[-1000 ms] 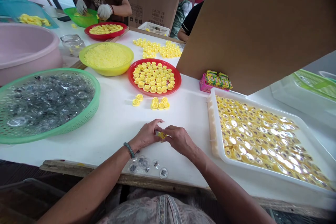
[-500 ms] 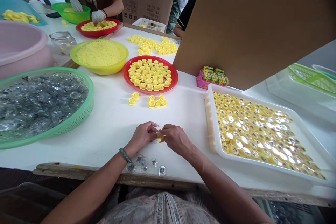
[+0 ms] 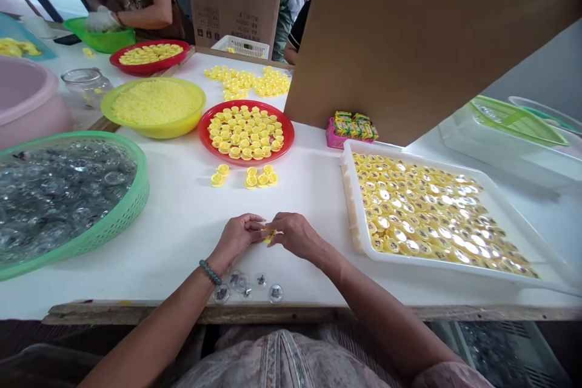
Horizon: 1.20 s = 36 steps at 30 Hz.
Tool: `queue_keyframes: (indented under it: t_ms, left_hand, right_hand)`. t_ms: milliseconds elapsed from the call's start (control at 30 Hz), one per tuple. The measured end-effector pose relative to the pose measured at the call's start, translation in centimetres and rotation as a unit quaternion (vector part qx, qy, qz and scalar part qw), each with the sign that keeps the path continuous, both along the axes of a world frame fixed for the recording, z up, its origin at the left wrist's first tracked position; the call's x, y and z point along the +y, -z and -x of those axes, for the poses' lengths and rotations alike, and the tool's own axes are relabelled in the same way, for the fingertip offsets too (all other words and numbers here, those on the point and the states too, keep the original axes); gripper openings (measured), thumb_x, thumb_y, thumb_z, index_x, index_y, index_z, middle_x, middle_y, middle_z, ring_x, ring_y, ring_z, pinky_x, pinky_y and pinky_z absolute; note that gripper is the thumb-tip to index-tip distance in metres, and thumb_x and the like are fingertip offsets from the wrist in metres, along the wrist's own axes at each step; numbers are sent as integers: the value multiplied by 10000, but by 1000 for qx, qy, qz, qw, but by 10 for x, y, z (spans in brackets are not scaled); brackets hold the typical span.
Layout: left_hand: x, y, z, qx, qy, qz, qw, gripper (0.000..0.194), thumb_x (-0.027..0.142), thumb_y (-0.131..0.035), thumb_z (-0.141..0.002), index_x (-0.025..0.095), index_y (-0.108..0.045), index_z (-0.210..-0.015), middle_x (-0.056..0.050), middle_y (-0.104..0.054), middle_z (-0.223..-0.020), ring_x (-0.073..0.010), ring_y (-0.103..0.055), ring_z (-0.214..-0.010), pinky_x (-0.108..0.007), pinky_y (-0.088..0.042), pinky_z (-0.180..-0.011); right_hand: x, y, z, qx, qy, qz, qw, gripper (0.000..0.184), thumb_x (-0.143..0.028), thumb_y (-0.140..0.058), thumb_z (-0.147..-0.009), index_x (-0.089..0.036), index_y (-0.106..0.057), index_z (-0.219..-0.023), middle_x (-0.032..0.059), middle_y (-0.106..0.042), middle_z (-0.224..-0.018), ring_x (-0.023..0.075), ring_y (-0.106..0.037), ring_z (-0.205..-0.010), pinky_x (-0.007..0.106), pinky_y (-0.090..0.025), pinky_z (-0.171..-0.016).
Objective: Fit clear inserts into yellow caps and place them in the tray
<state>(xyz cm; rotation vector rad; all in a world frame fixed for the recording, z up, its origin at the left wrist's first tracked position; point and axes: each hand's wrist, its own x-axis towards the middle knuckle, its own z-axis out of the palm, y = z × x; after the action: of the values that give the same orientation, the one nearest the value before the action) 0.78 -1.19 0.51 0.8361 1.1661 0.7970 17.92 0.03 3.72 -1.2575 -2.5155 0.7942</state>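
Observation:
Low over the white table, my left hand (image 3: 239,236) and my right hand (image 3: 295,233) meet with fingertips closed around one small yellow plastic piece (image 3: 269,235). Fingers cover much of it. Just below my left wrist lie several clear round discs (image 3: 240,282) with dark prints. Beyond my hands stand small yellow cup-shaped pieces (image 3: 261,177) in two little groups. Behind them is a red plate (image 3: 291,144) bearing many more such pieces. To the right, a white tray (image 3: 352,218) holds rows of yellow pieces topped with shiny printed discs.
At left stands a green basket (image 3: 140,194) full of clear discs, near a pink tub (image 3: 34,97) and a yellow bowl (image 3: 197,115). A cardboard sheet (image 3: 409,42) leans behind a pink box (image 3: 336,138). Across the table, a co-worker's gloved hands (image 3: 102,19) are at a green bowl (image 3: 122,39).
My view has shifted slightly right. My hands stay together on the yellow piece, its visible part turned somewhat. The co-worker's gloved hand has left the far red plate for the green bowl.

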Motion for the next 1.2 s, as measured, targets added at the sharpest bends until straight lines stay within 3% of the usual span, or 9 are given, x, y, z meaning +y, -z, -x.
queue_keyframes:
  t_ms: [100, 200, 533, 800, 1000, 1200]
  left_hand:
    - [-4, -2, 0, -40, 7, 6, 999, 438, 298, -792, -597, 130, -593, -949, -86, -682, -885, -181, -627, -825, -291, -493, -785]
    - [-5, -5, -5, -52, -5, 21, 998, 444, 314, -801, -586, 121, -594, -928, -79, -679, -848, -177, -626, -819, -292, -490, -802]
    - [-7, -1, -32, 59, -11, 8, 998, 436, 378, -825, -499, 137, -606, -789, -36, -644, -668, -160, -594, -615, -272, -489, -604]
    - [-15, 0, -35, -5, 10, -7, 1000, 406, 385, -792, -586, 134, -621, -855, -61, -664, -793, -193, -619, -794, -323, -499, -778]
    - [-18, -1, -35, -20, -3, -3, 1000, 376, 345, -789, -579, 132, -630, -845, -67, -670, -804, -184, -610, -790, -318, -490, -785]
    - [-18, -2, -37, 3, 13, -42, 999, 320, 331, -766, -602, 139, -638, -824, -67, -667, -817, -188, -604, -781, -305, -485, -750]
  right_hand:
    - [-11, 11, -10, 82, 52, 2, 995, 265, -218, -742, -691, -206, -686, -950, 31, -640, -868, 129, -588, -745, 209, -418, -665]
    - [-22, 17, -15, 104, 97, 5, 990, 261, -239, -733, -703, -210, -679, -957, 37, -631, -908, 128, -585, -747, 215, -425, -678]
    - [-29, 14, -28, 106, 133, 17, 985, 160, -194, -731, -695, -212, -698, -850, 9, -616, -796, 109, -561, -687, 202, -402, -634]
    - [-35, 17, -40, 116, 166, 36, 979, 276, -175, -765, -641, -198, -660, -895, -3, -606, -791, 108, -542, -676, 212, -409, -631]
    - [-40, 19, -40, 109, 162, 19, 980, 282, -183, -738, -679, -200, -660, -950, 24, -621, -867, 120, -563, -710, 216, -419, -631]
    - [-35, 11, -36, 44, 118, -15, 992, 159, -133, -715, -697, -190, -678, -840, 22, -618, -797, 135, -561, -733, 226, -419, -657]
